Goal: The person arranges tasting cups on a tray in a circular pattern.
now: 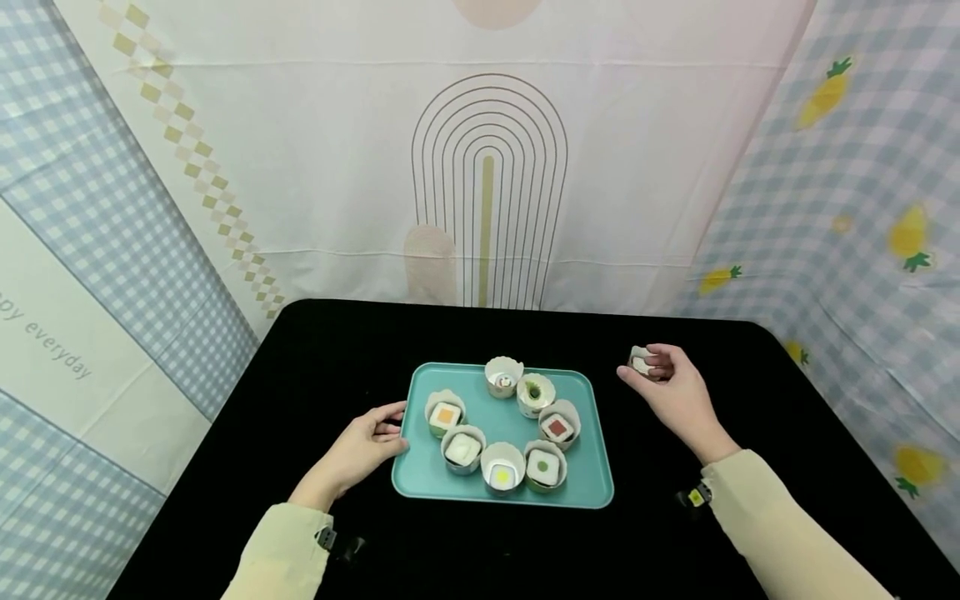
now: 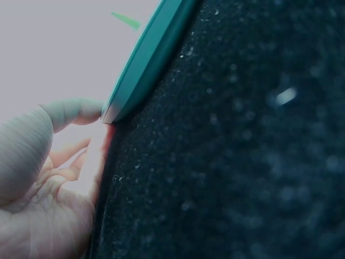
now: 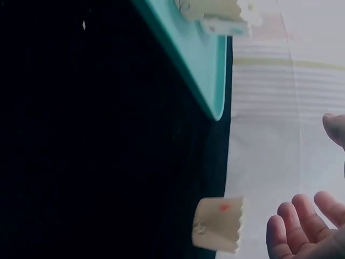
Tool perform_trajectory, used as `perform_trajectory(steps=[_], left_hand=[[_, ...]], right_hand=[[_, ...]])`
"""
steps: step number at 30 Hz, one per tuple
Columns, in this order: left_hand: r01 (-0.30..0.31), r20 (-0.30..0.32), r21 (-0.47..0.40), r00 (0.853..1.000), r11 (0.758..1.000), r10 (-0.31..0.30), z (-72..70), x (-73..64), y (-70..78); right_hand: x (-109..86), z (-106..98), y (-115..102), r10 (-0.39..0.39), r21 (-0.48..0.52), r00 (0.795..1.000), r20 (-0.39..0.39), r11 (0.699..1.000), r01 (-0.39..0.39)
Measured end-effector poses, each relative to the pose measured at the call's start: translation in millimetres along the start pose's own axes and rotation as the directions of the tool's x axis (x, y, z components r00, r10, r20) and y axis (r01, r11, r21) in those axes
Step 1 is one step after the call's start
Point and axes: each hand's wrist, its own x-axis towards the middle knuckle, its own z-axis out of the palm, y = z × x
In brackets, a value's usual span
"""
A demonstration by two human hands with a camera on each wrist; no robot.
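My left hand [image 1: 367,447] is at the left edge of a turquoise tray [image 1: 491,417], thumb over the rim and fingers against its side. In the left wrist view thumb and fingers meet at the tray's rim [image 2: 135,75]. Off the tray's right side, my right hand [image 1: 677,396] hovers over a scalloped paper baking cup [image 1: 639,353] with something white inside. The right wrist view shows this cup [image 3: 220,224] upright on the black table, a gap between it and my spread fingers [image 3: 308,216]. My hand hides part of it in the head view.
On the tray stand several similar cups in a rough ring, some with small square cakes, such as an orange-topped one [image 1: 446,416] and a red-topped one [image 1: 557,428]. Patterned curtains [image 1: 330,167] hang close behind and beside the black table [image 1: 337,350].
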Motion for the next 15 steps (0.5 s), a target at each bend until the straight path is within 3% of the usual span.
perform_trajectory(steps=[15], left_hand=[[0.002,-0.013,0.001,1.0,1.0,-0.002,1.1,-0.3,-0.4]], right_hand=[[7.3,-0.1,16.9,0.115,-0.018,0.993,-0.036,0.993,-0.115]])
